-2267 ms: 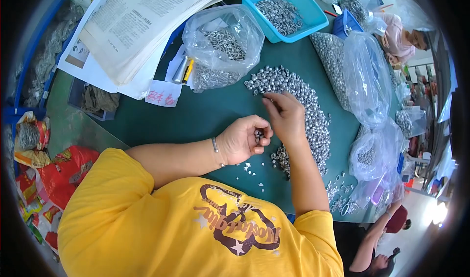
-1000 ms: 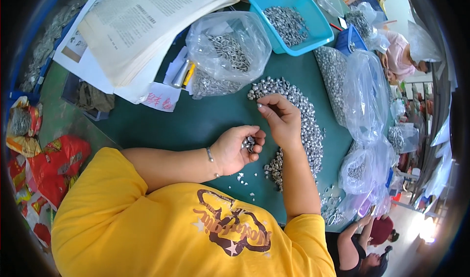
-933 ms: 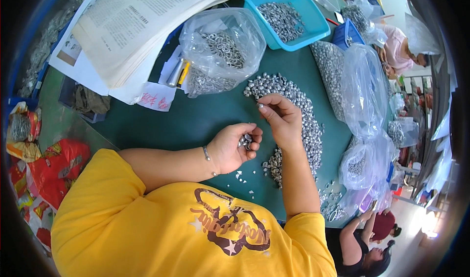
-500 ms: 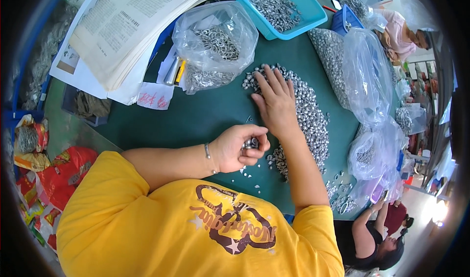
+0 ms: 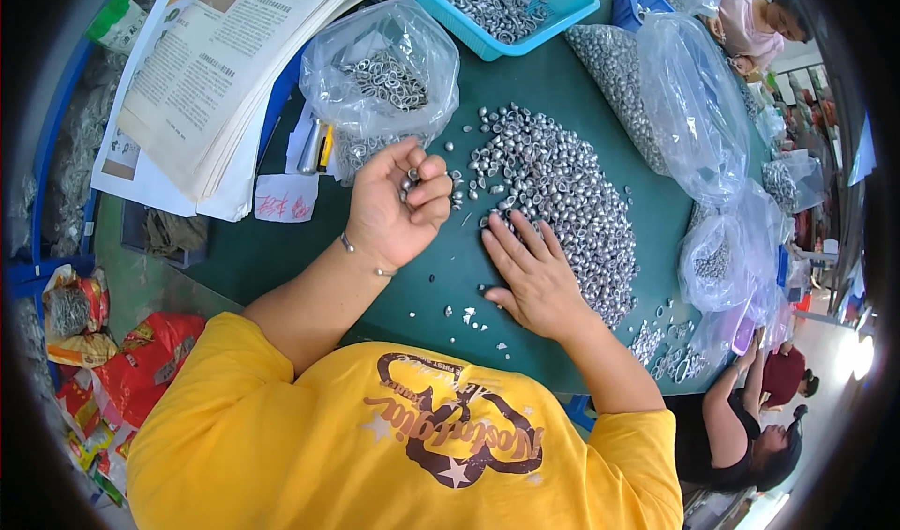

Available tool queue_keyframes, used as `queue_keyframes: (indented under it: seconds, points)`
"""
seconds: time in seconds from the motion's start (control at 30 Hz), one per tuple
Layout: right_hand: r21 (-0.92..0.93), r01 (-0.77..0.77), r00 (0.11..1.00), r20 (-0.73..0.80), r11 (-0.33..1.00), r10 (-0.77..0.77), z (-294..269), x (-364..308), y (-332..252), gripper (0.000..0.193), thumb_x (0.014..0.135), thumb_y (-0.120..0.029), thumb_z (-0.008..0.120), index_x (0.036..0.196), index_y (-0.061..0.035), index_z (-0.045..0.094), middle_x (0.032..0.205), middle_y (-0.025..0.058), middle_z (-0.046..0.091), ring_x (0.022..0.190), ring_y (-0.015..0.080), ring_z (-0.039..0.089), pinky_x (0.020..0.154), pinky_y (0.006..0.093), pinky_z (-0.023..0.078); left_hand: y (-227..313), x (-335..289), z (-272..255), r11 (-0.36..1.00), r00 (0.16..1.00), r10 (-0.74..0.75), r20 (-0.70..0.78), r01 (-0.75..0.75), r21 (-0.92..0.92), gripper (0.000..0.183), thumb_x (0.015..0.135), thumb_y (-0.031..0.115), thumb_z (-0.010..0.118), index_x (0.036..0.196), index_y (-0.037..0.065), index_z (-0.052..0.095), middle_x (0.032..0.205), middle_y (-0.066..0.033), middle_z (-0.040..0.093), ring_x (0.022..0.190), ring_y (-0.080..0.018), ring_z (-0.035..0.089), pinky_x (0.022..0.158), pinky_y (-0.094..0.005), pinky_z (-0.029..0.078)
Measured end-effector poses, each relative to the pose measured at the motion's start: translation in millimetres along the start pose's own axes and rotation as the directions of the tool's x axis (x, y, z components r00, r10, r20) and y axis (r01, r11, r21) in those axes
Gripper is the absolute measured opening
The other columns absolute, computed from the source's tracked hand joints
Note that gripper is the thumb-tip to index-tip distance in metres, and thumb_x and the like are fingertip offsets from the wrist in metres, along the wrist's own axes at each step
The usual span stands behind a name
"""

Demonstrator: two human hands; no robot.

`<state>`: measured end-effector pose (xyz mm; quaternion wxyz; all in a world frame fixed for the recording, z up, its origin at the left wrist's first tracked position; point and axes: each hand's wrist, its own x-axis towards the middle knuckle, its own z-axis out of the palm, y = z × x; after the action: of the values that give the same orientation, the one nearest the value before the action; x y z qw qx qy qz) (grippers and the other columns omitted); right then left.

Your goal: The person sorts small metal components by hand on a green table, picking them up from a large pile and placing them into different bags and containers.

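A broad heap of small silver cup-shaped metal pieces (image 5: 586,202) covers the middle of the dark green table. My left hand (image 5: 389,216) is raised, palm up, at the heap's left side, its curled fingers holding a few of these pieces; at least one shows between the fingers. Flat on the heap's near left edge lies my right hand (image 5: 542,284), fingers stretched out over the pieces. A few loose pieces lie just past the left fingertips. White crumbs (image 5: 469,316) are scattered on the table between my forearms.
Beyond my left hand stands a clear bag of metal rings (image 5: 389,80), beside a yellow cutter (image 5: 325,148) and stacked papers (image 5: 211,80). A blue basket (image 5: 506,14) of pieces sits at the back. Filled plastic bags (image 5: 689,108) line the right edge; two co-workers (image 5: 741,427) sit there.
My left hand has moved away from my body and turned palm up, still closed around pieces. The right hand has drawn back from the heap's far end to its near left edge.
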<state>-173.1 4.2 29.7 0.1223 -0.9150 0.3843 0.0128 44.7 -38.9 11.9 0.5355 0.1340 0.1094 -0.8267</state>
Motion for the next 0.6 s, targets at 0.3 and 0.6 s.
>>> queue_keyframes:
  seconds: [0.3, 0.6]
  points:
    - [0.241, 0.099, 0.829, -0.557, 0.965, 0.054, -8.5, 30.6, 18.5, 0.014, 0.068, 0.002, 0.062, 0.081, -0.0002, 0.059, 0.081, 0.0126, 0.055, 0.071, 0.0294, 0.052, 0.064, 0.0365, 0.045, 10.7, 7.5, -4.5, 0.996, 0.996, 0.085, 0.031, -0.085, -0.003, 0.022, 0.087, 0.018, 0.042, 0.067, 0.009, 0.044, 0.065, -0.0019, 0.041, 0.049, -0.0095, 0.036, 0.039, -0.0211, 0.025]
    - [0.368, -0.058, 0.860, -0.453, 0.928, 0.233, -2.3, 65.6, 24.3, 0.010, 0.070, 0.002, 0.062, 0.080, -0.0008, 0.060, 0.077, 0.0084, 0.058, 0.069, 0.0237, 0.056, 0.061, 0.0303, 0.047, 10.3, 8.3, -0.7, 0.994, 0.994, 0.111, -0.016, -0.111, 0.003, 0.019, 0.085, 0.018, 0.043, 0.068, 0.008, 0.043, 0.066, -0.0025, 0.040, 0.049, -0.0100, 0.036, 0.040, -0.0209, 0.025]
